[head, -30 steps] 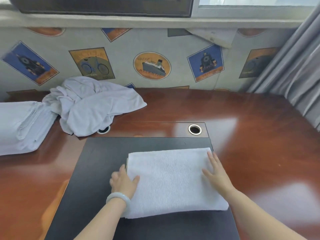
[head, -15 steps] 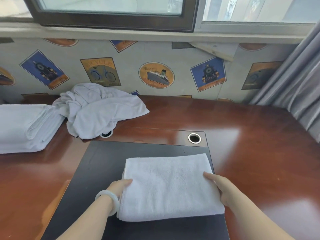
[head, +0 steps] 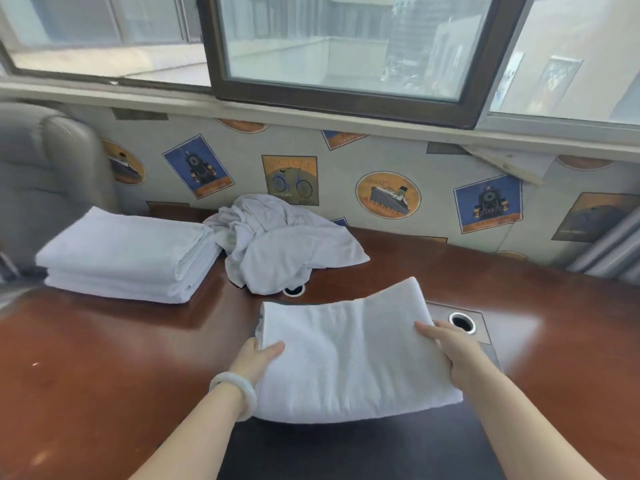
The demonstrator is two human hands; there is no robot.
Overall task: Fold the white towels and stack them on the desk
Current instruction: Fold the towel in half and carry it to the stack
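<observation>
White terry cloth fills the lower middle of the frame: a folded towel (head: 349, 355), a thick rectangle, held at both short ends. The left hand (head: 258, 358) grasps its left edge, thumb laid on top and the other fingers tucked out of sight beneath; a pale bangle (head: 239, 389) sits on that wrist. The right hand (head: 450, 348) grips the right edge the same way, thumb across the top, fingers hidden under the cloth. The towel's far edge rides higher than its near edge, and it appears to be lifted a little clear of the dark mat (head: 346, 448) that shows below it at the bottom of the frame. Around the mat spreads the glossy reddish-brown surface (head: 104, 358), with one round cable hole (head: 462, 322) just beyond the right hand and another (head: 293, 289) partly covered by a crumpled towel (head: 284, 247) lying in a loose heap above centre. Just left of that heap, touching it, stands a neat stack of folded towels (head: 128, 258) at the left of the frame. A grey padded chair back (head: 52, 168) rises behind the stack at the far left. Along the back runs wallpaper (head: 388, 195) printed with bicycle, ship and locomotive labels, a strip of it peeling at the upper right, and above that a dark-framed window (head: 346, 46). Grey curtain folds (head: 609, 244) hang at the right edge.
</observation>
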